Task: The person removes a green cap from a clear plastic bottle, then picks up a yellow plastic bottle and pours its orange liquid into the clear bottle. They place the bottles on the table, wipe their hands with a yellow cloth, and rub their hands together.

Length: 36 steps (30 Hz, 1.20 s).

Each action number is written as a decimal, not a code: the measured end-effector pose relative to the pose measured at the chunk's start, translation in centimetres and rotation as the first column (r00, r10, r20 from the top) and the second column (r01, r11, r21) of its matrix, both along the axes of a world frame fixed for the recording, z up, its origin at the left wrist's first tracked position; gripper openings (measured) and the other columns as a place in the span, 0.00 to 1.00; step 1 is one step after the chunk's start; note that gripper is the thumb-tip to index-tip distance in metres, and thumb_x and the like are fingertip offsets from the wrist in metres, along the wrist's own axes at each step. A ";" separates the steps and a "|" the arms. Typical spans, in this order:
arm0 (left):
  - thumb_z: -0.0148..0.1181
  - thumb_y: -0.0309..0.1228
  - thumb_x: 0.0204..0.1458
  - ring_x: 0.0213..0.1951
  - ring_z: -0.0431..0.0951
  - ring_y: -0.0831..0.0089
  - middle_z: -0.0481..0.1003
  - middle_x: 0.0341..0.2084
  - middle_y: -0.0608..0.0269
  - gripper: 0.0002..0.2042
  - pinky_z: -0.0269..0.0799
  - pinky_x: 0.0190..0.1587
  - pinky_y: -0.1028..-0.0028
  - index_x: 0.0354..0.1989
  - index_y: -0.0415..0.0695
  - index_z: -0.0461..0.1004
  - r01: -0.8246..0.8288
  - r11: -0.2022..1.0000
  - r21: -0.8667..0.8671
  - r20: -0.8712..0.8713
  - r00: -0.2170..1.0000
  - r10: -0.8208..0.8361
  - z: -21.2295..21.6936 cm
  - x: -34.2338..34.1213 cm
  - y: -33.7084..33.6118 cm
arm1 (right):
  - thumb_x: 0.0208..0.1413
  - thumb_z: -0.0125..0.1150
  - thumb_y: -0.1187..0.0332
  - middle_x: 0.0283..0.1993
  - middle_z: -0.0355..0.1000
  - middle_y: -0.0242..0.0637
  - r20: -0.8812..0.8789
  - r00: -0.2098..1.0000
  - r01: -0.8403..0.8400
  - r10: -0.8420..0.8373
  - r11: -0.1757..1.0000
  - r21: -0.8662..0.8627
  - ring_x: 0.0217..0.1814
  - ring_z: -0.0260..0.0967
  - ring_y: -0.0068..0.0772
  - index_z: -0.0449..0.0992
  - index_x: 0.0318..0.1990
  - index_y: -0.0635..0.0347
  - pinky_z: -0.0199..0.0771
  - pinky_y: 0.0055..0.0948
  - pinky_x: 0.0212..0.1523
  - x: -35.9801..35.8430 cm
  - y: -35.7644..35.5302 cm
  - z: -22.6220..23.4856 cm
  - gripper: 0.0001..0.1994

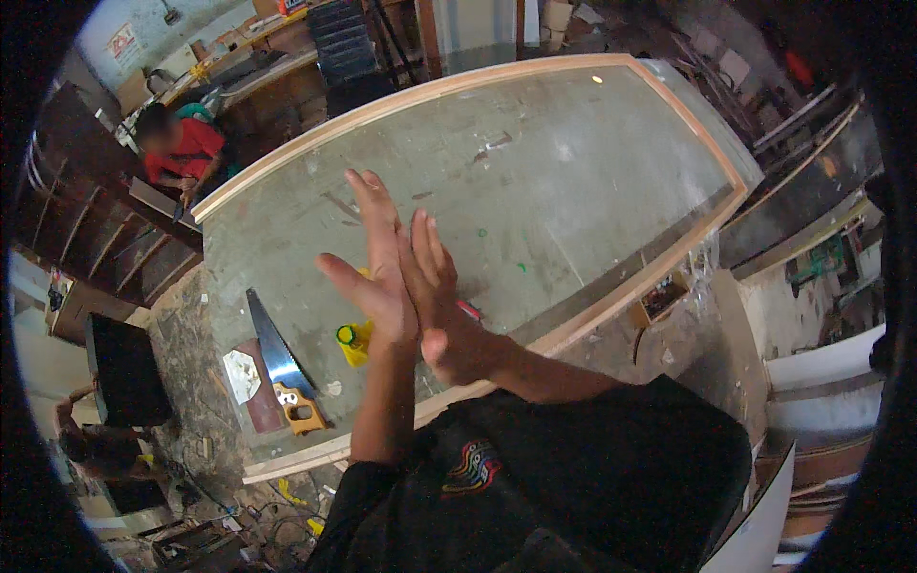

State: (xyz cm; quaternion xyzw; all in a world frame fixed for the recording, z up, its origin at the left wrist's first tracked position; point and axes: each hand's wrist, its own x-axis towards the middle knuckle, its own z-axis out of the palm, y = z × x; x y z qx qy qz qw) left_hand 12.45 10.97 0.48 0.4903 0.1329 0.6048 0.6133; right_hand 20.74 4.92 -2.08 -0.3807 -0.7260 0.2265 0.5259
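Note:
My left hand (384, 272) and my right hand (435, 286) meet palm to palm above a large grey-green board (535, 191). Their fingers are stretched out, pointing away from me, with the left thumb spread to the side. Nothing shows between them, though the touching palms are hidden. Just left of my left wrist is a yellow bottle (351, 346). Further left, a handsaw (275, 349) with a tan handle lies beside a brown sheet (258, 392) and a white scrap (242, 375). A small red item (468, 309) shows partly beyond my right wrist.
Pale wood strips (382, 98) run along the board's edges. At the far left a person in a red shirt (196, 148) sits; another person's arm (69, 420) is beside a black panel (124, 372). Debris and cables (272, 525) litter the floor. Sheets (821, 382) stand at right.

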 end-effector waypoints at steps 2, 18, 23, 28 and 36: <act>0.12 0.79 0.52 0.79 0.23 0.64 0.27 0.79 0.55 0.56 0.14 0.76 0.58 0.79 0.44 0.29 0.013 0.999 -0.050 0.117 0.993 -0.007 1.2 -1.1 1.5 | 0.56 0.21 0.20 0.82 0.22 0.63 0.045 0.995 -0.093 0.092 0.995 0.023 0.83 0.13 0.67 0.34 0.79 0.64 0.19 0.62 0.76 -0.6 -1.0 0.1 0.58; 0.13 0.78 0.52 0.78 0.26 0.48 0.25 0.77 0.37 0.59 0.22 0.76 0.53 0.77 0.33 0.32 -0.232 0.883 0.408 -0.444 0.795 0.414 -1.5 0.9 -4.7 | 0.58 0.09 0.23 0.85 0.23 0.38 -0.550 0.821 -0.398 0.152 0.844 -0.360 0.86 0.16 0.37 0.37 0.79 0.60 0.16 0.42 0.80 1.5 0.0 -0.3 0.55; 0.25 0.78 0.55 0.78 0.33 0.47 0.35 0.77 0.38 0.58 0.28 0.76 0.52 0.77 0.33 0.39 -0.037 0.919 0.392 -0.380 0.904 0.198 -2.8 1.6 -6.3 | 0.62 0.07 0.27 0.85 0.27 0.36 -0.496 0.864 -0.248 0.084 0.929 -0.274 0.86 0.17 0.36 0.39 0.80 0.57 0.17 0.40 0.81 4.4 3.3 0.7 0.50; 0.25 0.79 0.54 0.79 0.39 0.49 0.45 0.78 0.48 0.57 0.29 0.76 0.50 0.77 0.38 0.47 0.019 0.868 0.497 -0.435 0.870 0.230 -4.5 0.2 -6.4 | 0.57 0.08 0.21 0.85 0.29 0.39 -0.596 0.802 -0.327 0.048 0.870 -0.370 0.86 0.18 0.36 0.38 0.79 0.62 0.16 0.43 0.80 4.9 4.1 1.9 0.57; 0.23 0.80 0.52 0.79 0.32 0.50 0.35 0.79 0.46 0.59 0.23 0.75 0.50 0.78 0.36 0.36 -0.014 0.910 0.414 -0.351 0.920 0.174 -0.6 0.3 -6.7 | 0.58 0.06 0.23 0.84 0.24 0.44 -0.392 0.920 -0.026 0.000 0.998 -0.063 0.86 0.15 0.41 0.37 0.79 0.62 0.11 0.44 0.79 2.0 4.5 5.8 0.55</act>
